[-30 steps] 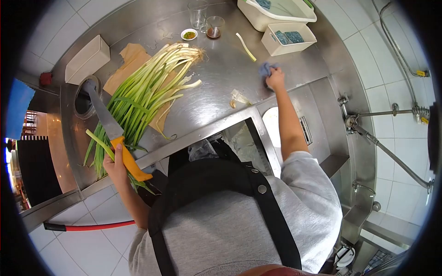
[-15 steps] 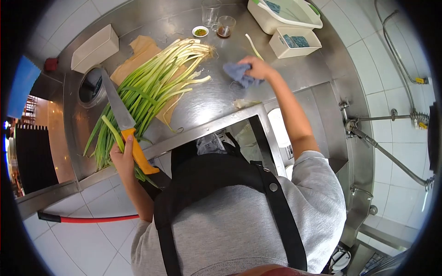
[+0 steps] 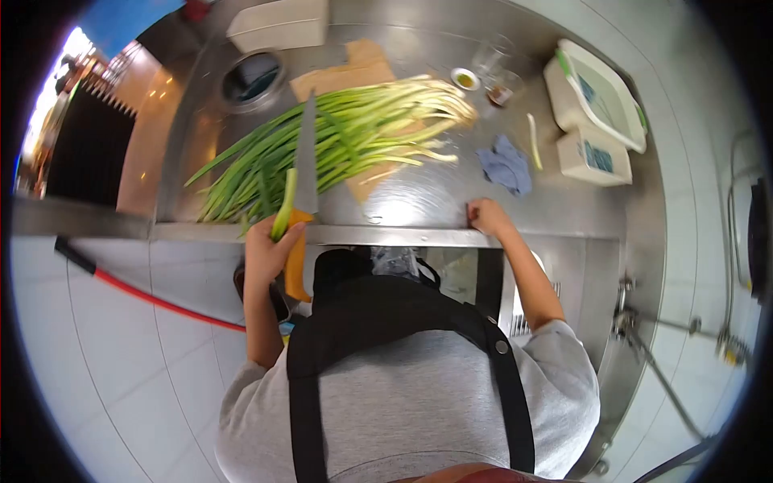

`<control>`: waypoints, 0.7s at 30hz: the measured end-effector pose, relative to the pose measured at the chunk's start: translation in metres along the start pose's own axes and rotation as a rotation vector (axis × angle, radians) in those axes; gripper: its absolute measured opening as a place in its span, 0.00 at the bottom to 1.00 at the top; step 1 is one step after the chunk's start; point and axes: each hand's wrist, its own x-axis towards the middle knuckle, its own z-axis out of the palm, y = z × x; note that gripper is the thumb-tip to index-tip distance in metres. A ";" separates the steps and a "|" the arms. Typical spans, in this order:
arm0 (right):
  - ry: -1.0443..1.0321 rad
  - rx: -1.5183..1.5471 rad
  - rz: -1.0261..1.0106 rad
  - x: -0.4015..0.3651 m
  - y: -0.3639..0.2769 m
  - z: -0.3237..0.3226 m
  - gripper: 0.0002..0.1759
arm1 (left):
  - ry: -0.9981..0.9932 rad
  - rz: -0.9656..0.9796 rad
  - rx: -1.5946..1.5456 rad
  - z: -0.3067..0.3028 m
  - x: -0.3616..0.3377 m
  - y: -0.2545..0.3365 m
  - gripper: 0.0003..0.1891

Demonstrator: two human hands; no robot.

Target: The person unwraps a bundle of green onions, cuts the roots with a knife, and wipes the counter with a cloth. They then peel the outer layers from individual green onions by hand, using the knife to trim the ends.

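Note:
My left hand [image 3: 270, 245] is closed around a knife [image 3: 305, 161] with an orange handle and a green onion stalk [image 3: 284, 201]. The blade points away from me over a large pile of green onions [image 3: 338, 129], spread on brown paper [image 3: 342, 80]. At the counter's front edge, my right hand [image 3: 487, 217] is closed with the fingers curled under; what they hold, if anything, is hidden. Beyond that hand, a crumpled blue cloth [image 3: 506, 167] lies on the steel counter [image 3: 411, 201]. A single pale stalk [image 3: 534, 141] rests to the right of the cloth.
A small sauce dish [image 3: 465, 79] and glass cups [image 3: 501, 90] stand at the back. Two white tubs [image 3: 594, 157] are on the right. A round opening [image 3: 252, 80] and a white bin [image 3: 282, 26] are at the left. Taps [image 3: 624, 318] rise by the right wall.
My right hand has let go of the blue cloth and come back to the counter's front edge, where pale scraps lay. The left still grips the knife and stalk. The view has turned.

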 end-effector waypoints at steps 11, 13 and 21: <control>0.164 0.928 -0.446 0.190 -0.292 -0.137 0.12 | 0.112 -0.086 -0.108 -0.030 -0.010 -0.021 0.12; 0.400 0.711 -0.467 0.209 -0.354 -0.151 0.21 | 0.126 -0.187 -0.196 -0.033 -0.010 -0.022 0.11; 0.668 0.214 -0.201 0.148 -0.240 -0.157 0.24 | 0.120 -0.131 -0.177 -0.026 -0.008 -0.024 0.12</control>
